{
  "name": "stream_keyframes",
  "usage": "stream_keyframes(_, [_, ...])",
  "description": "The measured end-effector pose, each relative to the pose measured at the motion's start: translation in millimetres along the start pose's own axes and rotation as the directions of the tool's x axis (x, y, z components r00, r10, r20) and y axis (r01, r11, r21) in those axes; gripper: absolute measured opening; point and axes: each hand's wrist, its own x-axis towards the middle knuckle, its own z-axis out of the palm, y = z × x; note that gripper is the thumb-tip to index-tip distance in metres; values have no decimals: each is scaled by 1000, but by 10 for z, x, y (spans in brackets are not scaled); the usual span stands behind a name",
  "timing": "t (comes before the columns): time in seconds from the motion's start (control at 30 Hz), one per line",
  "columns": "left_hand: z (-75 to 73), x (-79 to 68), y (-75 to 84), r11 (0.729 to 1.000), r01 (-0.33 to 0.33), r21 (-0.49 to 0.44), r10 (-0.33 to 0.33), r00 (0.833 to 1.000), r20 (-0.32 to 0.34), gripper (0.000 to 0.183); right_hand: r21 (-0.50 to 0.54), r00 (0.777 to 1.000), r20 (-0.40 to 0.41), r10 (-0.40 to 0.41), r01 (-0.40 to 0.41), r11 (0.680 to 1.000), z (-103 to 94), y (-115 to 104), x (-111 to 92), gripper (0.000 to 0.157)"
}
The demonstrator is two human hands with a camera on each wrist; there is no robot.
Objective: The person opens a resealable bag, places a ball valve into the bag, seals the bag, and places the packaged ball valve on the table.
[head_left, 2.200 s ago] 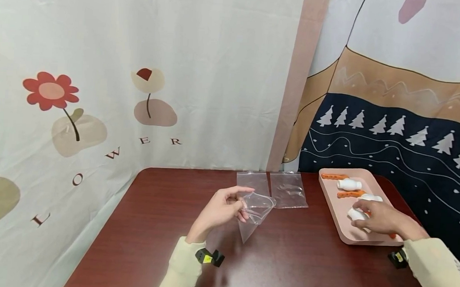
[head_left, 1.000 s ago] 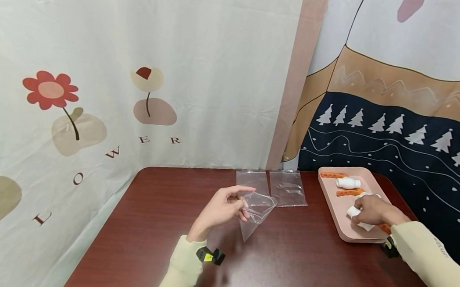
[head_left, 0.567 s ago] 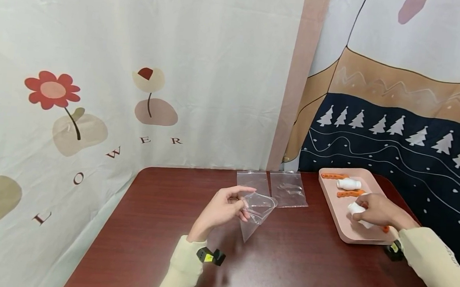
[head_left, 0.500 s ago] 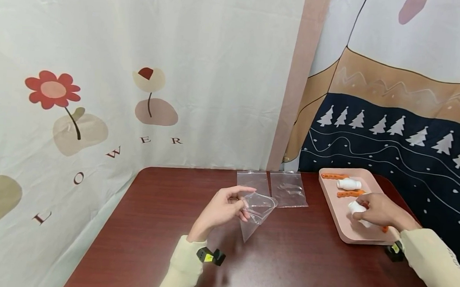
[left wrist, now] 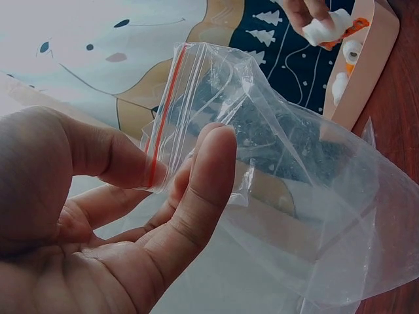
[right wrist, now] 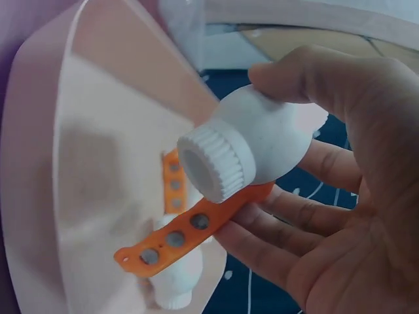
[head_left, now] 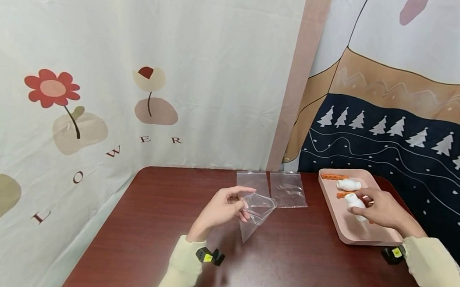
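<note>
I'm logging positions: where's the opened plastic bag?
In the head view, the opened plastic bag is pinched by the left hand above the table, in front of two flat bags and left of the pink tray.

zip-lock bag [head_left: 261, 203]: clear glossy plastic film | white bottle [right wrist: 265, 131]: matt plastic, partly ribbed | orange strip [right wrist: 187, 230]: smooth, matt | tray [head_left: 352, 233]: smooth matt plastic | tabletop [head_left: 158, 213]: glossy wood-grain | backdrop [head_left: 226, 73]: wrinkled matt cloth | sleeve [head_left: 436, 263]: cloth
</note>
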Motion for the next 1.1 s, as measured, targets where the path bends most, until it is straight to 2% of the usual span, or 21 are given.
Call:
stream_keyframes(0.17, [-5, 9, -3, 1000, -5, 3, 5, 1000, 6, 47, -8, 997, -77, -6, 5, 1000, -15, -98, -25, 69])
stream_keyframes(0.3, [-11, 10, -7, 1000, -2, 9, 2, 1000, 5, 47, 61, 993, -114, -8, 15, 998, 20, -195, -50, 60])
stream_keyframes(0.4, [-17, 3, -11, 1000, 0, 11, 0, 1000, 3, 47, 122, 989, -148, -29, 47, 991, 60, -274, -67, 54])
stream_keyframes(0.53, [-20, 2, -16, 1000, -2, 7, 2, 1000, 7, 47, 154, 978, -202, -59, 91, 984, 95, -363, -86, 53])
stream_keyframes(0.83, [-16, 8, -15, 1000, -6, 2, 6, 1000, 5, 46, 239, 961, -258, -101, 165, 957, 128, -626, -135, 50])
stream_keyframes(0.97, [-12, 12, -13, 1000, 0, 0, 0, 1000, 5, 46, 290, 937, -312, -159, 254, 923, 159, -779, -154, 46])
stream_keyframes(1.1, [-6, 10, -11, 1000, -1, 4, 1, 1000, 5, 46, 366, 909, -338, -246, 367, 855, 193, -918, -160, 45])
